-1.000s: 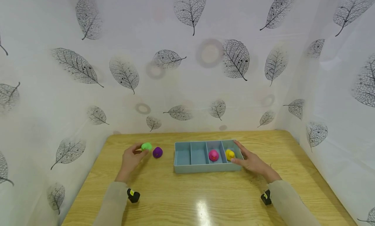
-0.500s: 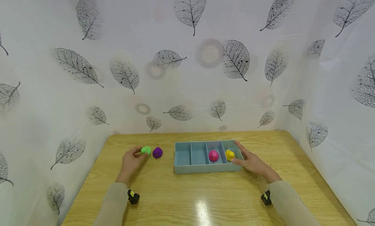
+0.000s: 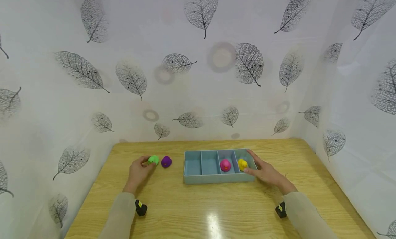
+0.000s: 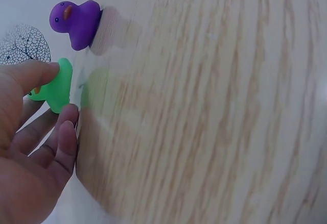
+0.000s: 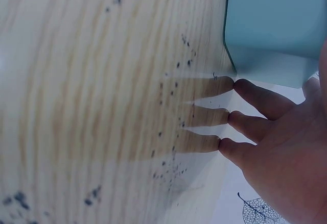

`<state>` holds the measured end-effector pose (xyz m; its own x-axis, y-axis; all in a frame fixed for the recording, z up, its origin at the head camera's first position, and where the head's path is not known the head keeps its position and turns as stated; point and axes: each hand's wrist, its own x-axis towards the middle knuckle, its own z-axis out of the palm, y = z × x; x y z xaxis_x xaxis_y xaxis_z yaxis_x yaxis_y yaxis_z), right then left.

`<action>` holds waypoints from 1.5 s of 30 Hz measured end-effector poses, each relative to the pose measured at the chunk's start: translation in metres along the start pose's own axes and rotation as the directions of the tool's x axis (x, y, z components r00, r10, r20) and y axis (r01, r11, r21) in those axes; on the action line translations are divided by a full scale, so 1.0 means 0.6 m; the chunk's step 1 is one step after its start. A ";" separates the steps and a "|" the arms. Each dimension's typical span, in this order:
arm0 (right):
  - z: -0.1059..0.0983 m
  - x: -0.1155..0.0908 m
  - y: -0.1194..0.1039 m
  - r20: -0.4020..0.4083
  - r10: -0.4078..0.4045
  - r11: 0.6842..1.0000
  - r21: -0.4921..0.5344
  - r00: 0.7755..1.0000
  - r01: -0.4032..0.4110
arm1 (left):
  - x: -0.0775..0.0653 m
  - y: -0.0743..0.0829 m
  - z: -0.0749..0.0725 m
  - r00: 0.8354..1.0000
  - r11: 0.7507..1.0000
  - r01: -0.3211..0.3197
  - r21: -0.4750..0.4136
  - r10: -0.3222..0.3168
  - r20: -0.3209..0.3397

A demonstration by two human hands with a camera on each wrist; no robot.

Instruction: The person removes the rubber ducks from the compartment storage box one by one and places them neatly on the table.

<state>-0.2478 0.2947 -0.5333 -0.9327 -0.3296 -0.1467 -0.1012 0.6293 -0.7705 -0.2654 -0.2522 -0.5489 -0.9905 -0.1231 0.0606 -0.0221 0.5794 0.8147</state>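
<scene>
My left hand (image 3: 138, 172) pinches a small green rubber duck (image 3: 153, 160) between thumb and fingers, low over the table on the left. In the left wrist view, the green duck (image 4: 62, 89) sits tilted against the thumb, its green tint reflected on the wood. Just right of it stands a purple rubber duck (image 3: 166, 161). My right hand (image 3: 267, 172) rests spread at the right end of a blue-grey divided box (image 3: 213, 178), thumb over the front rim. Three of its fingertips (image 5: 242, 86) touch the table beside the box wall (image 5: 276, 20).
A pink duck (image 3: 225, 165) sits in the box's third compartment from the left, and a yellow duck (image 3: 242, 164) in the rightmost. The two left compartments hold nothing. White leaf-patterned cloth (image 3: 198, 94) walls the wooden table (image 3: 185, 211) at the back and sides.
My left hand has lowered the green duck toward the table, beside the purple duck. The right hand and the box have stayed where they were.
</scene>
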 end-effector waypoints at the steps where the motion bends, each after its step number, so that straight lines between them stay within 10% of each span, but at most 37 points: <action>1: 0.000 0.000 0.000 0.000 0.001 1.000 0.005 1.000 -0.001 | 0.001 -0.001 0.000 1.000 1.000 0.003 0.003 -0.003 -0.001; 31: 0.000 -0.002 -0.005 0.002 -0.005 1.000 -0.004 1.000 0.005 | 0.008 -0.010 0.008 1.000 0.997 -0.008 0.077 0.008 0.000; 45: 0.001 0.001 -0.002 -0.015 0.011 1.000 -0.016 1.000 -0.011 | 0.000 0.013 -0.021 0.998 0.998 0.036 -0.059 -0.033 0.056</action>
<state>-0.2480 0.2935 -0.5329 -0.9389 -0.3117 -0.1457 -0.0961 0.6442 -0.7588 -0.2638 -0.2578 -0.5356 -0.9953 -0.0966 0.0013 -0.0499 0.5262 0.8489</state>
